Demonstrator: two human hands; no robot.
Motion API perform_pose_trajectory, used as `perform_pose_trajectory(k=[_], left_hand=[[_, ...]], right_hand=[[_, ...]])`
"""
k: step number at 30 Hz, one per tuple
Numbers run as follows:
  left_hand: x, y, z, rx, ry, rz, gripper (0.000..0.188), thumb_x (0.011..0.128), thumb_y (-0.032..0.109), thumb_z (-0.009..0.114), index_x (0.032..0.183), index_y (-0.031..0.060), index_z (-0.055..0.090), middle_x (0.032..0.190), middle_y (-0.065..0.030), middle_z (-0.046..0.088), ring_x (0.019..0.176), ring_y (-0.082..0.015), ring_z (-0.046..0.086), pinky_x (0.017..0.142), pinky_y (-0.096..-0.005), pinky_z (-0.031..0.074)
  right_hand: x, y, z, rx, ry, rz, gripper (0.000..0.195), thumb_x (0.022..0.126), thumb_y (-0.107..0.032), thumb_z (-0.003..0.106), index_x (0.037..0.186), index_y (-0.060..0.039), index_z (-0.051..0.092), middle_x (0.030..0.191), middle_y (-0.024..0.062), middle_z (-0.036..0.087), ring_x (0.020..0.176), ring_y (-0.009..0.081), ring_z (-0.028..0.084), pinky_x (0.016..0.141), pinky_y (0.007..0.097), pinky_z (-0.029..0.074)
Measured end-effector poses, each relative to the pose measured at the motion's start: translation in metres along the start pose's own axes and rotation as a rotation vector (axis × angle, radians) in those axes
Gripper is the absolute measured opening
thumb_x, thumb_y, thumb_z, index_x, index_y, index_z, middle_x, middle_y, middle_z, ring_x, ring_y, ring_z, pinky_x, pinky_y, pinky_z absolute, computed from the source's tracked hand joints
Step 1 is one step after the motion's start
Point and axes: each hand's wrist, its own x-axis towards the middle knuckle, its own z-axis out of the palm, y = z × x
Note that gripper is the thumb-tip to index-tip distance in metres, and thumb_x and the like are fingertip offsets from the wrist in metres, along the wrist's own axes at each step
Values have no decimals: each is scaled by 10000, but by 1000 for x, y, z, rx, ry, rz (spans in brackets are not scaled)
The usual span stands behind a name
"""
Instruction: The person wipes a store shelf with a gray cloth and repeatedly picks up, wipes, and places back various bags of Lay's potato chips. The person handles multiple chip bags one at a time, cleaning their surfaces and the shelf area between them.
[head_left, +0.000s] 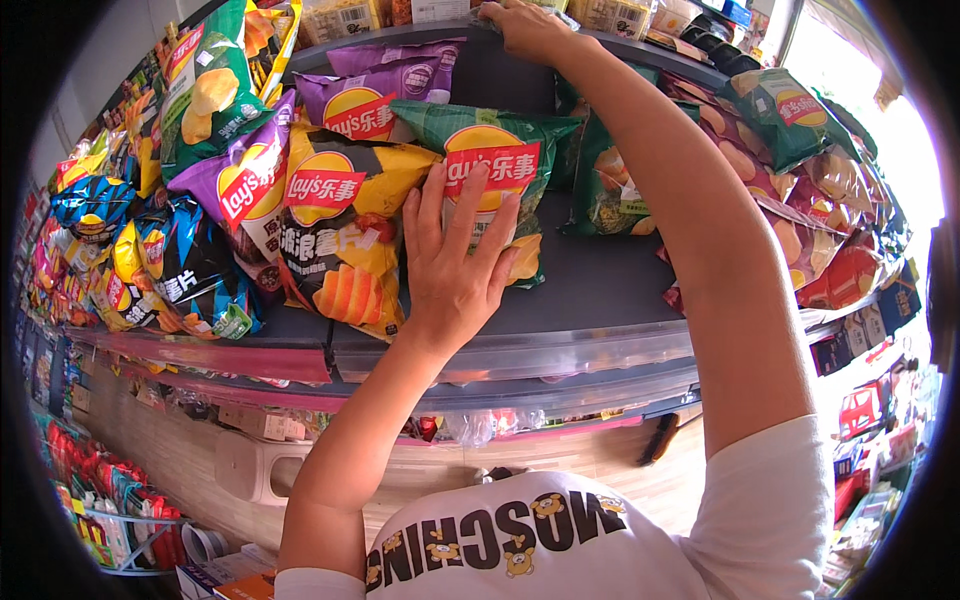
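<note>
My left hand (459, 259) lies with spread fingers against the front of a green Lay's chip bag (529, 199). Close to its thumbless side stands a yellow-and-black Lay's bag (341, 247), upright on the dark shelf (600, 292). My right arm reaches over the shelf, and my right hand (534, 31) is at the upper edge of the view, by a clear plastic package (566, 16). Its fingertips are partly cut off, so its grip is unclear. Purple Lay's bags (356, 94) stand behind the yellow one. Another green bag (611, 180) is beyond my right forearm.
Maroon chip bags (810, 202) are piled at right, with blue-and-black bags (199, 262) at left. A clear plastic strip (517, 356) edges the shelf. Packed foods (341, 19) line the ledge above. Below are a plastic stool (251, 465) and a wire rack (124, 525).
</note>
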Motion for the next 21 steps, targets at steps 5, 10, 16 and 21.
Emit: perform_pose_trajectory(k=[5, 10, 16, 21], left_hand=[[12, 18, 10, -92, 36, 29, 589, 782, 150, 747, 1344, 154, 571, 1481, -155, 416, 1360, -461, 340, 1072, -587, 306], [6, 6, 3, -53, 9, -11, 606, 764, 133, 757, 1341, 155, 571, 1482, -152, 418, 1359, -459, 342, 1075, -579, 309], [5, 5, 7, -67, 26, -2, 608, 800, 152, 743, 1368, 168, 527, 1500, -153, 380, 1369, -459, 335, 1066, -610, 310], [6, 9, 7, -79, 39, -27, 576, 761, 120, 752, 1313, 146, 589, 1487, -148, 408, 1357, -452, 349, 1074, -574, 326]], right_hand=[[-28, 78, -28, -88, -128, 242, 306, 858, -223, 570, 1117, -102, 677, 1142, 206, 667, 1086, 343, 635, 918, 440, 500], [-34, 112, -16, -67, -55, 316, 320, 865, -318, 576, 1100, -143, 706, 1107, 166, 693, 1042, 343, 658, 887, 439, 512], [-45, 143, -28, -180, -64, 388, 311, 865, -331, 584, 1063, -131, 716, 1061, 175, 697, 993, 335, 664, 858, 429, 513], [-48, 152, -40, -288, -108, 426, 308, 865, -341, 590, 1033, -120, 724, 1023, 182, 701, 952, 329, 670, 834, 420, 514]])
